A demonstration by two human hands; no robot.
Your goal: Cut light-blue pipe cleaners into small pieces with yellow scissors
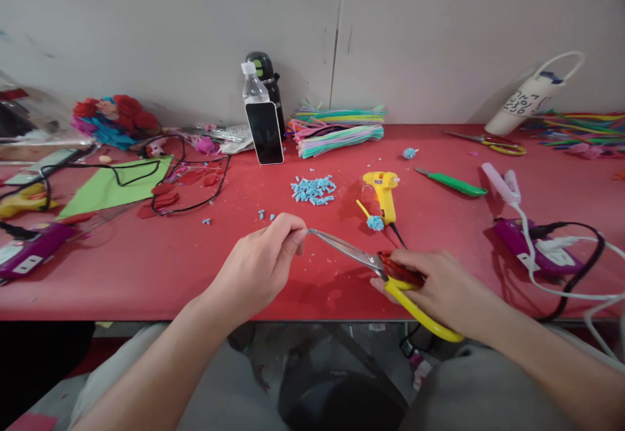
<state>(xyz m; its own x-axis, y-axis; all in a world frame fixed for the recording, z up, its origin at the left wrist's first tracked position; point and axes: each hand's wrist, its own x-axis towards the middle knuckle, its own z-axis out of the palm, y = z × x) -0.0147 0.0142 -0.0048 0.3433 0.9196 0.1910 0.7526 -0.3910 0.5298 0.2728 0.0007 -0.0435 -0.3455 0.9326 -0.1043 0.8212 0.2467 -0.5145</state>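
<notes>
Snipping appears to be the step in hand, over the front of a red-covered table [146, 275]. The bare right hand [442, 281] is wrapped around the handles of large scissors [359, 255] with silver metal blades and red and yellow grips. The blades look nearly together and point left, their tips reaching the bare left hand [266, 265]. Its thumb and forefinger are pinched together; what lies between them is too small and hidden to tell for certain. The next move seems to call for a steady pinch, with fingertips clear of the blades.

The left forearm rises from the lower left, knuckles up; the right forearm slants in from the lower right. Beyond the left hand lies a loose pile of short, light-blue cut pieces [314, 190]. To its right, a yellow plastic glue gun [387, 190] lies beside a small, knobbly light-blue ball [375, 223].
</notes>
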